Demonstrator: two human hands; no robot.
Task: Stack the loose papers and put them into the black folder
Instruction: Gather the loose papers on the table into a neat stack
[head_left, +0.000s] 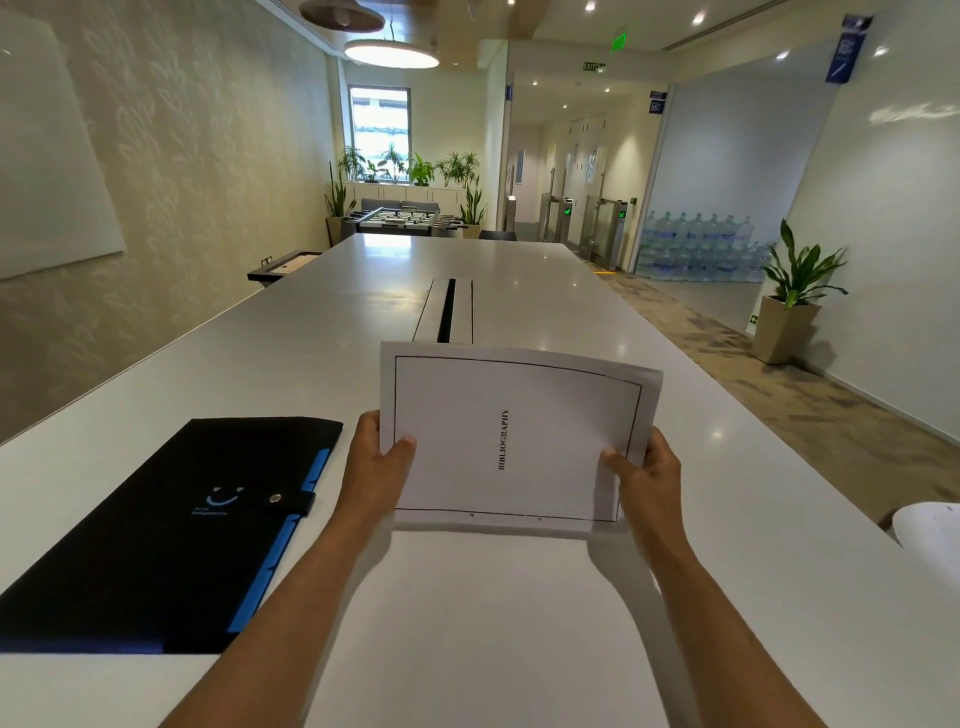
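head view, forward and down, close over table (519, 623)

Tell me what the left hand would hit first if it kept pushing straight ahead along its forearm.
The left hand already grips the stack of papers, so that is all it meets at once. Beyond it, only bare table shows, with the cable slot slightly right of that line; depth is uncertain.

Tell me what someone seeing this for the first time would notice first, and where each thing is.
The eye goes first to the stack of papers held up at the centre, its top sheet reading BIBLIOGRAPHY, with the left hand and right hand gripping its two sides. Next is the black folder lying snapped shut on the white table to the left. One more white sheet pokes in at the right edge.
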